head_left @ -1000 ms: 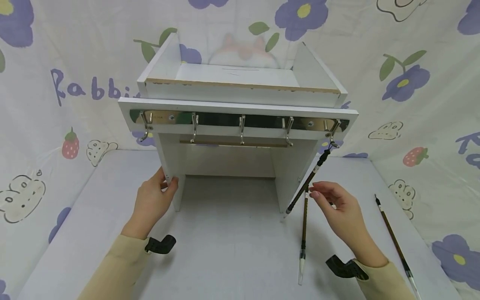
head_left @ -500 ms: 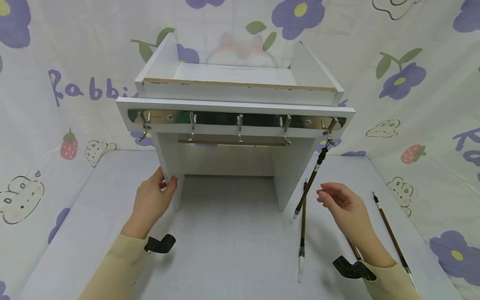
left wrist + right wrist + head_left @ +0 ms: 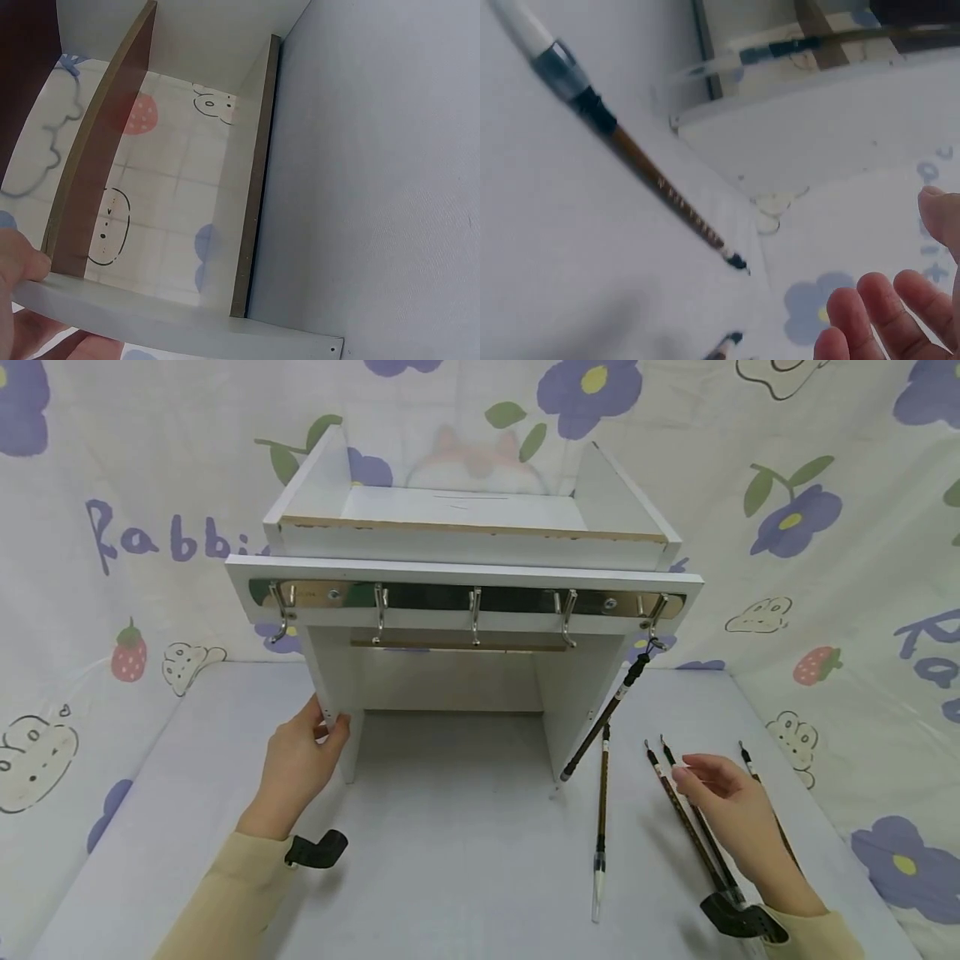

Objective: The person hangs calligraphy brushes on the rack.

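My left hand (image 3: 296,772) grips the left side panel of a white wooden shelf rack (image 3: 465,550), thumb at the front edge. A calligraphy brush (image 3: 609,714) hangs slanted by its loop from the rightmost metal hook (image 3: 657,617). My right hand (image 3: 727,814), fingers loosely bent and holding nothing, is over brushes lying on the table at right. Two of these, one brush (image 3: 678,802) and a darker brush (image 3: 711,835), lie side by side, partly hidden by the hand and wrist camera. In the right wrist view, a capped brush (image 3: 664,187) lies beyond my fingertips (image 3: 847,311).
Another brush (image 3: 603,802) lies on the white table (image 3: 450,877) below the hanging one. A further brush (image 3: 746,760) lies at the right, partly behind my hand. Other hooks, such as the middle hook (image 3: 475,614), line the rack's front. A patterned cloth (image 3: 750,435) hangs behind.
My right hand has moved away from the hanging brush, to the right and down, over the brushes on the table. The hanging brush swings. My left hand stays on the rack.
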Available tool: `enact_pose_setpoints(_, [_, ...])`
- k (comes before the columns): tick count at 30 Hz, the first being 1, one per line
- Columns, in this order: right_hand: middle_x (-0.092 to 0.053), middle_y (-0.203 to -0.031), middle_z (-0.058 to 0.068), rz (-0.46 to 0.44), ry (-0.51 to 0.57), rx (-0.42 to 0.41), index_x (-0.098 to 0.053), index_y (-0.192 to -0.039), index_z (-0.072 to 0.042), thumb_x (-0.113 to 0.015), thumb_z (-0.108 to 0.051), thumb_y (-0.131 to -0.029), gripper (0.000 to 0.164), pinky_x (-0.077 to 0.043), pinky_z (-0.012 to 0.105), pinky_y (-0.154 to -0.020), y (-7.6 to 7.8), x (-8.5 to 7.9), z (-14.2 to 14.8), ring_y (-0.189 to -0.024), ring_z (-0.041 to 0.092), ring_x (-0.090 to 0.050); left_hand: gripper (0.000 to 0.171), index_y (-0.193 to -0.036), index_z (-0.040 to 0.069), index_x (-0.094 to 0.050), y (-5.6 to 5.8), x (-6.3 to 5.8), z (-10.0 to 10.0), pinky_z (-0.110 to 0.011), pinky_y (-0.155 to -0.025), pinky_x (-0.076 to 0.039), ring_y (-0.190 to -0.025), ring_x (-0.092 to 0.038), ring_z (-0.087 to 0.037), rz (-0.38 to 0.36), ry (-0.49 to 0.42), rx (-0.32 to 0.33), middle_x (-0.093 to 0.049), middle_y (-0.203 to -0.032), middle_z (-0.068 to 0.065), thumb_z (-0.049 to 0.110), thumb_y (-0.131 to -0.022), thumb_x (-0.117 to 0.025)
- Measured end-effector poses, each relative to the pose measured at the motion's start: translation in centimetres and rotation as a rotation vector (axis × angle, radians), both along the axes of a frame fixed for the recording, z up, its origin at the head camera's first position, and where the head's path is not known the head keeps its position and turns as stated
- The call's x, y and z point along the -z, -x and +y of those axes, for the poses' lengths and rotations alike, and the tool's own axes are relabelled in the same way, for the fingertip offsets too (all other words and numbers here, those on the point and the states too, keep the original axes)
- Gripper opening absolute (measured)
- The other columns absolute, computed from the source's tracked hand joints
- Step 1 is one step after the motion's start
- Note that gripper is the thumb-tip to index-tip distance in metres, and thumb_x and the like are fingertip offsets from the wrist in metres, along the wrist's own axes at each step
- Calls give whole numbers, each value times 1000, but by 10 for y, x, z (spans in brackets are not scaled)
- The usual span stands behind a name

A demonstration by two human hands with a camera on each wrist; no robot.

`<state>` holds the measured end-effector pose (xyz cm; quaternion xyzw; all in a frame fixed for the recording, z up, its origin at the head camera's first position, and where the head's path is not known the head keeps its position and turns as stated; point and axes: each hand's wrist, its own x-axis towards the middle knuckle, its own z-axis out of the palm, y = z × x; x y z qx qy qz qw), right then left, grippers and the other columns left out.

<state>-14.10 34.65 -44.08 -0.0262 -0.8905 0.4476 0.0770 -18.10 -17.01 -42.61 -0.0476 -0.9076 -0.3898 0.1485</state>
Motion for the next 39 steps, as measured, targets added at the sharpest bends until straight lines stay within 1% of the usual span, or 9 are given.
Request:
enact_pose_setpoints(8, [-66,-102,-6,-106,-50,117,-55,-131,-7,-66,-51,-87,63,-50,18,-67,-2,10,40,-84,-1,-61,33,-128,11,-54,0,3,-1,-53,-77,-55,-103,-65,-39,-5,-10,-7,-63,-122,-19,26,-99,-51])
enact_pose_setpoints(11, [-66,-110,1,-162,-64,170,-52,-134,-6,-66,-56,-85,72,-48,18,-67,1,16,52,-88,-2,-57,33,-128,11,-55,-1,3,-2,-53,-76,-55,-102,-65,-39,2,-14,-11,-63,-122,-19,26,-99,-52])
enact_pose_setpoints(16, [-58,-128,18,-247,-68,274,-48,-139,-4,-65,-63,-81,85,-46,25,-67,3,23,67,-94,5,-53,34,-129,12,-55,0,3,-1,-52,-76,-55,-102,-65,-39,-6,-23,-13,-63,-123,-18,26,-99,-52])
enact_pose_setpoints(21, [-54,-130,22,-269,-60,345,-44,-141,-3,-65,-64,-80,89,-46,25,-63,3,26,78,-88,5,-53,35,-132,14,-53,2,4,0,-51,-77,-55,-104,-64,-37,-24,-30,-4,-62,-125,-18,27,-99,-52])
enact_pose_setpoints(23, [-52,-132,23,-266,-62,356,-40,-144,-2,-63,-64,-81,92,-45,24,-62,4,27,82,-91,10,-54,37,-134,13,-52,2,4,1,-51,-77,-55,-105,-64,-38,-25,-29,1,-61,-125,-19,27,-99,-51])
enact_pose_setpoints(27, [-42,-140,28,-241,-50,386,-31,-148,2,-62,-61,-84,94,-49,40,-80,5,29,83,-118,35,-48,40,-136,12,-50,2,3,1,-51,-77,-55,-105,-64,-38,-16,-25,4,-61,-126,-20,26,-99,-52])
enact_pose_setpoints(29, [-36,-144,30,-234,-28,403,-26,-149,2,-62,-59,-86,95,-43,53,-92,6,30,82,-129,44,-35,40,-137,11,-49,2,3,0,-51,-77,-55,-105,-64,-38,-13,-22,4,-61,-126,-20,26,-99,-52])
enact_pose_setpoints(31, [-32,-146,31,-233,-19,416,-23,-150,3,-62,-56,-87,95,-33,61,-100,7,31,82,-133,45,-29,41,-137,11,-49,2,2,-1,-51,-77,-55,-105,-64,-38,-10,-19,3,-61,-126,-20,26,-99,-52])
enact_pose_setpoints(39, [-24,-149,33,-293,-20,405,-15,-153,1,-61,-58,-87,100,-32,62,-101,11,40,88,-134,48,-25,45,-141,11,-46,1,0,-3,-50,-76,-56,-106,-63,-38,-21,-16,0,-59,-129,-19,26,-100,-52])
